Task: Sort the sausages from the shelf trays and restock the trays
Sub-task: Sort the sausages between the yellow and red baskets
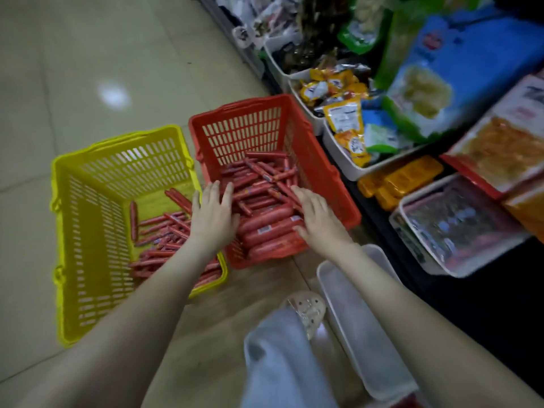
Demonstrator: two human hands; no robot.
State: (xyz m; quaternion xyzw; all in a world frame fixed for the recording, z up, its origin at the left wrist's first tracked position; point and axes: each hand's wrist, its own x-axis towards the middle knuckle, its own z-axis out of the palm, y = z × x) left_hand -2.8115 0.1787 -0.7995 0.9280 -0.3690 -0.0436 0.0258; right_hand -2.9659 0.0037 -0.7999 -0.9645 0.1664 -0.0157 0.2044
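A red basket (338,189) on the floor holds several thin red sausages (262,175) piled over thicker red sausages (270,228) at its near end. To its left stands a yellow basket (88,219) with several thin sausages (164,240) along its near right side. My left hand (213,214) lies flat with fingers spread on the pile at the red basket's left edge. My right hand (316,217) rests fingers apart on the pile's right side, its thumb against a thick sausage. Neither hand visibly grips anything. An empty white tray (365,334) lies on the floor below my right forearm.
Low shelves on the right carry white trays of packaged snacks (347,113), orange packs (400,178) and a tray of wrapped packets (453,225). Pale tiled floor (88,69) stretches to the left. My knee in light trousers (279,357) and a shoe (309,310) are near the white tray.
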